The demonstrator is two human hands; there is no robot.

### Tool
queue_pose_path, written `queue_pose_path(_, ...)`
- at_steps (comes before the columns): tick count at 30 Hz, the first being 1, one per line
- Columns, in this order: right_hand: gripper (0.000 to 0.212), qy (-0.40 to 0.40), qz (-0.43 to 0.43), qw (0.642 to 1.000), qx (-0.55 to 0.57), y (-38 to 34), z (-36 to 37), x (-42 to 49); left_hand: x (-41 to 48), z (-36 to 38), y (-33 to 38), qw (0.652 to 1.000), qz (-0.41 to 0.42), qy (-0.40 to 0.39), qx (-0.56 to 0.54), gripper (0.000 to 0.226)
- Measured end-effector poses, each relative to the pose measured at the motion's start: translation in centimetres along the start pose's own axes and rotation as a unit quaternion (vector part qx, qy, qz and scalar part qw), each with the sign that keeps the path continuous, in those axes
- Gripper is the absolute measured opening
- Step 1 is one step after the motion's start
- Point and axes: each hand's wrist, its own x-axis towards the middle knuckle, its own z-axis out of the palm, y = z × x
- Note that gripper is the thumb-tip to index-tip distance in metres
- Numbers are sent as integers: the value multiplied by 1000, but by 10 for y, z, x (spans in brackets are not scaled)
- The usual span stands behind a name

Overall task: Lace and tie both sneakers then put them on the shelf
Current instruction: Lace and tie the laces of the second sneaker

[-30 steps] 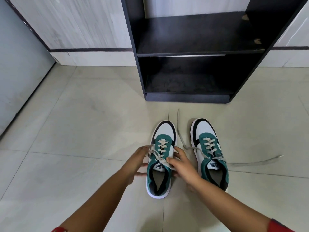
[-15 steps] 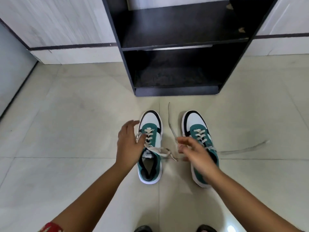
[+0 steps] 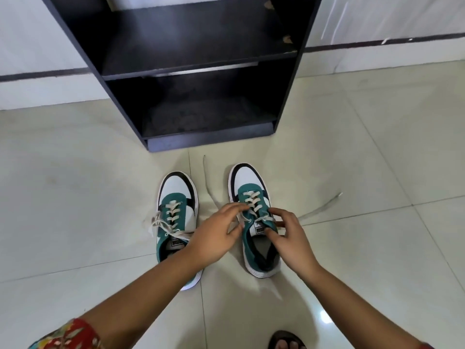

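Note:
Two teal, white and black sneakers stand side by side on the tiled floor, toes toward the shelf. The left sneaker (image 3: 176,197) has its pale lace ends lying loose across the tongue and out to its left. Both hands are at the right sneaker (image 3: 251,182). My left hand (image 3: 214,238) pinches its lace at the left top eyelets, and my right hand (image 3: 292,238) pinches it at the right ones. Its loose lace ends (image 3: 324,204) trail over the floor, one toward the shelf, one to the right. My left forearm hides the left sneaker's heel.
A black shelf unit (image 3: 201,66) stands against the wall just beyond the sneakers, with a low bottom shelf (image 3: 208,117) and another above it. A sandalled foot (image 3: 286,341) shows at the bottom edge. Pale floor tiles spread to both sides.
Both hands let go of the left sneaker's lace and moved right onto the right sneaker's lace. The camera shifted closer and tilted down.

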Motion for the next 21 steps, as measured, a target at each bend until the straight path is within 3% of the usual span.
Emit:
queue_pose_path(4, 41, 1, -19, 999, -37, 2, 0, -2, 6, 0, -6, 996, 10, 45, 71, 23)
queue_pose_path(6, 29, 6, -33, 997, -75, 1, -8, 0, 8, -2, -6, 993, -2, 59, 97, 12)
queue_pose_path(9, 14, -22, -16, 997, -72, -2, -20, 7, 7, -3, -3, 995, -1, 45, 92, 14)
queue_pose_path(12, 20, -70, 10, 997, -40, -4, -25, 15, 7, -2, -3, 996, 10, 53, 65, 24)
queue_pose_path(16, 44, -91, 7, 994, -54, -7, -22, 20, 9, -2, -3, 995, -1, 88, 37, 14)
queue_pose_path(21, 51, -70, 37, 997, -10, 2, -39, 27, 7, -8, -14, 992, -61, 113, -9, 13)
